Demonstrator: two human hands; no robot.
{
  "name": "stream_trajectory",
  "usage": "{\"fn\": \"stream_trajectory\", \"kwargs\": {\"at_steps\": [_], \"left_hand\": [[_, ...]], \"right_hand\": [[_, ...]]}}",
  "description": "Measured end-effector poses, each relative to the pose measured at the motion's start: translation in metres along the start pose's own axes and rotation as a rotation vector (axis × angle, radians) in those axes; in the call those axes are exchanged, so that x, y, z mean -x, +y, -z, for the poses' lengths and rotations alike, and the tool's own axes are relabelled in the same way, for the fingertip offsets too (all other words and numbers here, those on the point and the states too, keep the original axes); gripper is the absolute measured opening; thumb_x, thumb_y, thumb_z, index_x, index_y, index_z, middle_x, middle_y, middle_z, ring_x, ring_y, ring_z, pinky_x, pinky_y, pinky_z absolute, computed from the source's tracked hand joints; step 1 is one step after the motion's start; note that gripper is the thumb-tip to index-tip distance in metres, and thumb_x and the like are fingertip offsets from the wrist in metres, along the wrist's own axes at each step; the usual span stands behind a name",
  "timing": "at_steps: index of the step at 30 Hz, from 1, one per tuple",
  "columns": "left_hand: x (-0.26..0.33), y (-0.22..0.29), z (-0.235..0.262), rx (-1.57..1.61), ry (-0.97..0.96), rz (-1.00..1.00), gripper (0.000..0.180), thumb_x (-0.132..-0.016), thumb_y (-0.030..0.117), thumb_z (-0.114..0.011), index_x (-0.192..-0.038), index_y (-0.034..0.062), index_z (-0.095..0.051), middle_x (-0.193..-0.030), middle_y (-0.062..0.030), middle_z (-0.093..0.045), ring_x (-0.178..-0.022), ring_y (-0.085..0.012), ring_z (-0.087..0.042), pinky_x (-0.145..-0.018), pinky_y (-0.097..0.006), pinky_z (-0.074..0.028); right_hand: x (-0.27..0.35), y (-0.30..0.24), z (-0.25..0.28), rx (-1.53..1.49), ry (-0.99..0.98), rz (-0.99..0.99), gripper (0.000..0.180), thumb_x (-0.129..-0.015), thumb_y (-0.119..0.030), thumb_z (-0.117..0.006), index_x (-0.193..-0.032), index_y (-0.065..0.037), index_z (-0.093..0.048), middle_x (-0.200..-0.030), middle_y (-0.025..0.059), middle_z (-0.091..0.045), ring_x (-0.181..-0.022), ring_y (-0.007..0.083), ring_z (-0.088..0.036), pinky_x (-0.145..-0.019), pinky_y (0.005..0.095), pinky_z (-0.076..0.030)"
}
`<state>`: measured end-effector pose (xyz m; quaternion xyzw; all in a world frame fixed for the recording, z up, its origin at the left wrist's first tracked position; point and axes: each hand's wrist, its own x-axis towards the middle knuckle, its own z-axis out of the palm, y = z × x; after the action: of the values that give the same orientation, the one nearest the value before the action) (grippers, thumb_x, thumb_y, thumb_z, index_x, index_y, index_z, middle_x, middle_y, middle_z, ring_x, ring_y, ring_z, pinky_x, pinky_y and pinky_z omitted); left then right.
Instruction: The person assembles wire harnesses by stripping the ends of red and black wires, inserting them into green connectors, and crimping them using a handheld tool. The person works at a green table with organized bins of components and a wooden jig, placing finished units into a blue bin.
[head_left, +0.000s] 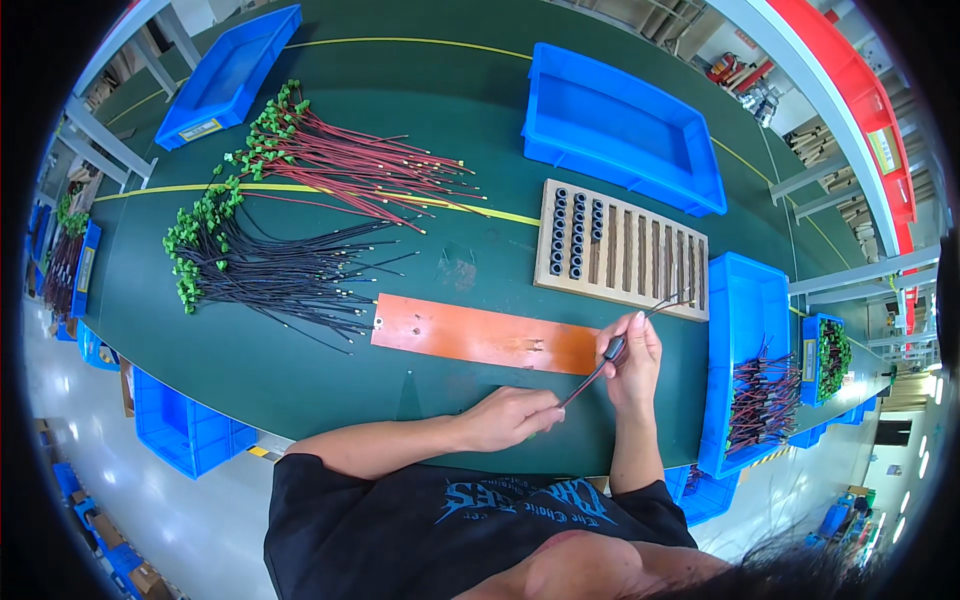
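Note:
My right hand (637, 365) pinches a short black ferrite core (614, 349) with thin wires (584, 386) running through it. Beyond my right fingers, the loose wire ends spread toward the wooden rack. My left hand (510, 418) is closed on the other end of these red and black wires; whatever connector sits there is hidden in the fist. Under and beside my hands lies a flat orange strip (470, 331). The slotted wooden rack (622, 262), just past my right hand, has several black cores (577, 238) standing in its left slots.
Red wires (350, 165) and black wires (290, 260) with green connectors lie in bundles at the left. Blue bins stand far left (228, 75), far middle (625, 130) and right (745, 290); the right one holds wire assemblies (762, 400). White frame posts (815, 90) rise at the right.

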<state>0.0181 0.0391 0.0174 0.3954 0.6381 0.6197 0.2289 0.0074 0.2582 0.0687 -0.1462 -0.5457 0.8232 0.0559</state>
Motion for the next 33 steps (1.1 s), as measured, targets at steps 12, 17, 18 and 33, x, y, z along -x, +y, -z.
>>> {"fn": "stream_trajectory", "kwargs": {"at_steps": [12,17,18,33], "left_hand": [[-0.003,0.009,0.008,0.093,0.0,0.189,0.019,-0.101,0.015,-0.062,-0.094,-0.0017,-0.065,-0.082,-0.0114,-0.065,-0.074,-0.0229,-0.067,-0.068,-0.036,-0.053],[0.001,0.003,0.002,0.212,0.129,0.174,0.036,-0.1,0.006,-0.061,-0.135,-0.0006,-0.056,-0.125,-0.0133,-0.06,-0.097,-0.0171,-0.066,-0.083,-0.032,-0.056],[0.0,0.001,-0.001,0.265,0.131,0.179,0.042,-0.1,0.005,-0.06,-0.14,-0.0007,-0.05,-0.13,-0.0149,-0.056,-0.101,-0.018,-0.065,-0.083,-0.032,-0.056],[-0.005,0.001,-0.006,0.117,0.151,0.153,0.045,-0.098,-0.003,-0.061,-0.14,-0.0007,-0.045,-0.135,-0.0142,-0.048,-0.103,-0.0159,-0.063,-0.077,-0.027,-0.052]], "right_hand": [[0.0,-0.002,0.017,-0.038,-0.064,0.054,0.016,-0.105,-0.017,-0.059,-0.113,-0.003,-0.061,-0.093,0.0087,-0.063,-0.065,0.0077,-0.049,-0.058,0.0212,-0.04],[-0.009,-0.019,0.023,-0.035,-0.011,0.127,0.027,-0.102,-0.013,-0.064,-0.125,0.0,-0.061,-0.092,0.0073,-0.065,-0.068,0.0077,-0.052,-0.059,0.0222,-0.042],[-0.006,-0.033,0.027,0.012,-0.021,0.21,0.028,-0.101,-0.013,-0.065,-0.126,0.0,-0.061,-0.093,0.0077,-0.066,-0.069,0.0084,-0.055,-0.059,0.0228,-0.044],[0.061,-0.219,0.181,0.806,0.676,0.864,0.027,-0.1,-0.01,-0.068,-0.124,0.002,-0.064,-0.09,-0.0007,-0.065,-0.073,0.0037,-0.055,-0.064,0.0197,-0.043]]}}
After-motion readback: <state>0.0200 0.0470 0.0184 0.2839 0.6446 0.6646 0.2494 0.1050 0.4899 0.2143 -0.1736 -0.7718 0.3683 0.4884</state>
